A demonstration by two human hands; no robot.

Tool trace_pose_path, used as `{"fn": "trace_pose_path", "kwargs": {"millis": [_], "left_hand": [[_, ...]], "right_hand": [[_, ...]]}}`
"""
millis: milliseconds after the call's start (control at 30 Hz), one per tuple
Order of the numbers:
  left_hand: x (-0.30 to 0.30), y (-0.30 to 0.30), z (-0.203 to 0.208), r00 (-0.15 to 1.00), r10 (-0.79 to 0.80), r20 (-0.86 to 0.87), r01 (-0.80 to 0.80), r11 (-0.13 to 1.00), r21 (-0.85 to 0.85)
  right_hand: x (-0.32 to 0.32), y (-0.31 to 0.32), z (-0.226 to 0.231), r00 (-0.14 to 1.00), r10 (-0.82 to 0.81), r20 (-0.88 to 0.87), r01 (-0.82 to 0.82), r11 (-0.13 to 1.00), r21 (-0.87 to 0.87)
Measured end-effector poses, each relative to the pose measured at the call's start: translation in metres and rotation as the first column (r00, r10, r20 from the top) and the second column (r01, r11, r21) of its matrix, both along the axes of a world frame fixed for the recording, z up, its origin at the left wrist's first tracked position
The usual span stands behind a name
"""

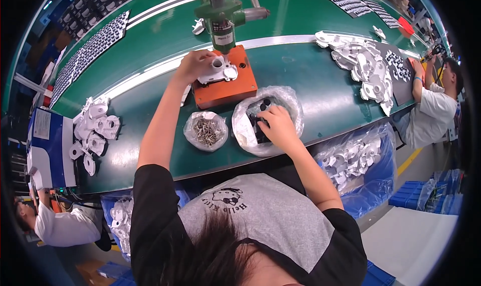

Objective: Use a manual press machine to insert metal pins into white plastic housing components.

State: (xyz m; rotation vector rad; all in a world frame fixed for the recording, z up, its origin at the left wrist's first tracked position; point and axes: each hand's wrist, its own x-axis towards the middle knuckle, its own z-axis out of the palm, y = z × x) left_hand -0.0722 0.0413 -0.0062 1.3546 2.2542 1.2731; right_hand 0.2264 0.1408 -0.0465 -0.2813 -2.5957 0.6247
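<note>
My left hand (194,65) is closed on a white plastic housing (218,71) with a round collar, which rests on an orange block (226,92). Directly over the housing stands the green and steel head of a press-like machine (223,28). My right hand (278,127) reaches into a clear plastic bag (295,98), its bent fingers apart among small black parts (265,103). Whether a fingertip grips one of them is hard to see. Between my arms sits a smaller bag of metal screws (206,131).
White housings are piled at left (95,128) and right (368,70) on the green bench (310,75). A blue bin (358,183) of white parts stands below the front edge. Co-workers sit at the right (433,108) and left (65,223). Behind runs a green conveyor (163,28).
</note>
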Motion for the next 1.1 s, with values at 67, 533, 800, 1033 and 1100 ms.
{"fn": "trace_pose_path", "kwargs": {"millis": [67,533,800,1033,1100], "left_hand": [[0.003,0.004,-0.001,0.998,0.028,0.059,-0.025,0.998,-0.052],[0.068,-0.021,-0.017,0.714,0.264,-0.649,-0.282,0.956,0.079],[0.068,-0.04,-0.012,0.793,0.146,-0.591,-0.056,0.984,0.169],[0.067,-0.048,-0.016,0.836,0.193,-0.514,-0.112,0.976,0.185],[0.067,-0.048,-0.016,0.852,0.2,-0.483,-0.134,0.977,0.167]], "right_hand": [[-0.002,-0.002,0.002,0.999,0.005,0.052,-0.004,1.0,-0.019],[-0.041,0.024,0.054,0.99,0.007,-0.143,-0.071,0.89,-0.451],[-0.14,0.046,0.042,0.952,0.012,-0.307,-0.046,0.994,-0.104],[-0.147,0.042,0.028,0.942,0.189,-0.276,-0.16,0.979,0.125],[-0.144,0.041,0.032,0.953,0.221,-0.206,-0.196,0.971,0.137]]}}
